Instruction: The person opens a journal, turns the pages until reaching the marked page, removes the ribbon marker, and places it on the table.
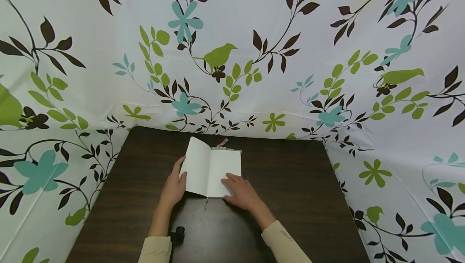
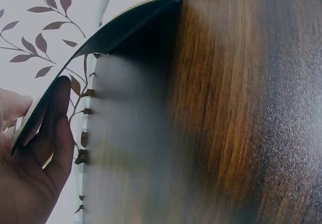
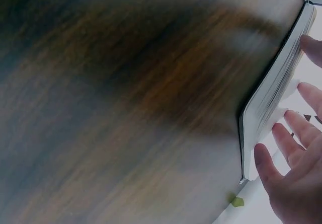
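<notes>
An open notebook [image 1: 226, 162] with blank-looking pale pages lies in the middle of the dark table. Its left side is lifted and tilted, and my left hand [image 1: 173, 188] grips the outer edge. In the left wrist view, the thumb is on the page side and the fingers are beneath the dark cover [image 2: 136, 25]. My right hand [image 1: 241, 192] rests on the lower right page, its fingers spread and nearly straight. The right wrist view shows those fingertips along the thick page block [image 3: 269, 95]. A thin ribbon bookmark [image 1: 206, 203] hangs from the bottom of the spine.
Just behind the notebook's top edge lies a small pinkish item [image 1: 223, 142] beside a pale strip [image 1: 219, 148], both too small to identify. A small black object [image 1: 177, 234] sits by the left sleeve. Patterned cloth [image 1: 276, 93] hangs behind and beside the wooden table [image 1: 290, 182].
</notes>
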`<state>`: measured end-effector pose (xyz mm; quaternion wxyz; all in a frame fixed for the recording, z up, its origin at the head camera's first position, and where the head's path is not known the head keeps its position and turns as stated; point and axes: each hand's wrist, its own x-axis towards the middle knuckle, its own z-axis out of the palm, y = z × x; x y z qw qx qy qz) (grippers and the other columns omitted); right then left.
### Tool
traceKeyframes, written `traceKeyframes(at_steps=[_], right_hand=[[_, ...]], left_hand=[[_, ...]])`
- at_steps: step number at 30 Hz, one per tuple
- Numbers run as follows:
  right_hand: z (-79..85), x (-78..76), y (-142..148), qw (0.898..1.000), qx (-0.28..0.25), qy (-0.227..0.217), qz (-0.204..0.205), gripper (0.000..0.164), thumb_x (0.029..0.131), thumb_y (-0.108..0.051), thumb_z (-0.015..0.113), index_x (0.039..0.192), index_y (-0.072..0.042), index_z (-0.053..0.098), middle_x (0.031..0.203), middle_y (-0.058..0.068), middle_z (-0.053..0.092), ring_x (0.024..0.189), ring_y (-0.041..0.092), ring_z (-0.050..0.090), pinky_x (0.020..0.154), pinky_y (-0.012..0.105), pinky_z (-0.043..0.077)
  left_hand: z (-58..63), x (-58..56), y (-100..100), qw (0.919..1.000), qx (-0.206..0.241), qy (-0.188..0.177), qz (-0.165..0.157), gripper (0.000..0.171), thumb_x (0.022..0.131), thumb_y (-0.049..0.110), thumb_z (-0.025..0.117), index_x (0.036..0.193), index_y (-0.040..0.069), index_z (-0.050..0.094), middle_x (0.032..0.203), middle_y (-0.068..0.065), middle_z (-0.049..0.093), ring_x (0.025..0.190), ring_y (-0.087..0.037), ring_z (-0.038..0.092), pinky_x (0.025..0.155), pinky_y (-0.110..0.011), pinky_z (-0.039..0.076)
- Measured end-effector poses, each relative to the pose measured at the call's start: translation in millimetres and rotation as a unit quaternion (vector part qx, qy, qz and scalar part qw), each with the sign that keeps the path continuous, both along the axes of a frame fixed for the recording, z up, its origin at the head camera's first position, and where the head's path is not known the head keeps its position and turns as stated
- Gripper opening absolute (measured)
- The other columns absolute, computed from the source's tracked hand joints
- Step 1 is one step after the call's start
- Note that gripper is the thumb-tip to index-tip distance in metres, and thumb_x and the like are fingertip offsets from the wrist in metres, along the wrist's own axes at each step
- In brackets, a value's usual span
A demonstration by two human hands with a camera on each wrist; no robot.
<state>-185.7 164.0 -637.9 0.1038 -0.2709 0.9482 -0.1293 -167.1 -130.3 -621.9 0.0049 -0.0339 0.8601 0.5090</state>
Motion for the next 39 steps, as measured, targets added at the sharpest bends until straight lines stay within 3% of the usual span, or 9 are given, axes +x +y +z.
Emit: traceKeyframes(at_steps=[13,18,23,26,30,31,34,37,39], right_hand=[[3.5,-7.1,8,0.999,-0.027,-0.040,0.011,0.044,0.106,-0.041,0.069,0.146,-0.024,0.065,0.167,0.003,0.050,0.151,0.030,0.050,0.118,0.064,0.043],[-0.4,-3.7,12,0.999,-0.046,0.014,0.023,0.012,0.108,-0.032,0.067,0.115,-0.025,0.074,0.144,-0.001,0.069,0.132,0.023,0.064,0.108,0.052,0.053],[-6.1,5.0,19,0.995,-0.062,0.078,0.020,0.005,0.104,-0.023,0.073,0.107,-0.024,0.076,0.135,-0.002,0.072,0.128,0.022,0.064,0.105,0.052,0.053],[-8.6,9.3,22,0.991,-0.072,0.113,-0.003,0.015,0.099,-0.020,0.078,0.113,-0.023,0.076,0.144,0.002,0.068,0.136,0.026,0.060,0.108,0.055,0.050],[-9.2,10.8,23,0.983,-0.083,0.153,-0.059,0.049,0.090,-0.017,0.086,0.135,-0.021,0.067,0.157,0.007,0.056,0.143,0.031,0.055,0.108,0.057,0.051],[-8.2,10.9,21,0.980,-0.096,0.159,-0.077,0.059,0.089,-0.016,0.088,0.142,-0.020,0.063,0.159,0.009,0.053,0.143,0.033,0.054,0.107,0.056,0.052],[-3.3,9.7,14,0.969,-0.149,0.120,-0.158,0.092,0.090,-0.016,0.089,0.165,-0.022,0.038,0.166,0.011,0.045,0.144,0.034,0.053,0.106,0.055,0.054],[5.0,7.7,2,0.951,-0.197,0.069,-0.229,0.113,0.092,-0.017,0.087,0.175,-0.025,0.010,0.158,0.011,0.053,0.135,0.032,0.059,0.099,0.050,0.057],[9.7,6.3,-7,0.944,-0.201,0.054,-0.255,0.115,0.093,-0.020,0.086,0.175,-0.022,0.005,0.145,0.010,0.063,0.122,0.032,0.065,0.093,0.049,0.057]], left_hand=[[-4.7,1.1,-3,0.9997,0.022,-0.009,0.003,0.063,0.116,0.014,0.045,0.172,0.022,0.018,0.157,-0.029,0.053,0.134,-0.046,0.061,0.110,-0.064,0.045],[-5.3,0.1,-3,0.9995,0.030,-0.008,0.000,0.064,0.116,0.014,0.045,0.172,0.024,0.017,0.159,-0.028,0.051,0.137,-0.045,0.059,0.113,-0.064,0.043],[-4.1,0.3,-3,0.9994,0.035,-0.008,-0.002,0.065,0.116,0.014,0.045,0.173,0.024,0.015,0.164,-0.027,0.046,0.142,-0.045,0.055,0.116,-0.065,0.041],[-3.2,0.4,-3,0.9995,0.032,-0.008,-0.002,0.066,0.116,0.014,0.044,0.174,0.024,0.013,0.169,-0.025,0.039,0.147,-0.045,0.050,0.118,-0.066,0.039],[-1.7,-0.7,1,0.9997,0.021,0.004,-0.012,0.061,0.116,0.011,0.042,0.173,0.020,0.020,0.173,-0.021,0.035,0.154,-0.043,0.042,0.123,-0.065,0.035],[-1.2,-0.7,2,0.9997,0.016,0.009,-0.013,0.058,0.116,0.010,0.042,0.171,0.018,0.027,0.166,-0.022,0.044,0.146,-0.044,0.051,0.118,-0.063,0.042],[-0.6,0.0,5,0.9997,-0.001,0.022,-0.015,0.045,0.116,0.009,0.041,0.160,0.013,0.049,0.152,-0.020,0.056,0.126,-0.037,0.061,0.107,-0.055,0.048],[-1.2,1.2,7,0.9997,-0.002,0.020,-0.011,0.038,0.116,0.010,0.041,0.148,0.011,0.061,0.143,-0.018,0.063,0.114,-0.032,0.061,0.100,-0.051,0.049],[-2.5,1.2,7,0.9999,0.008,0.009,-0.010,0.036,0.117,0.016,0.042,0.147,0.013,0.062,0.154,-0.017,0.060,0.132,-0.035,0.060,0.111,-0.056,0.046]])
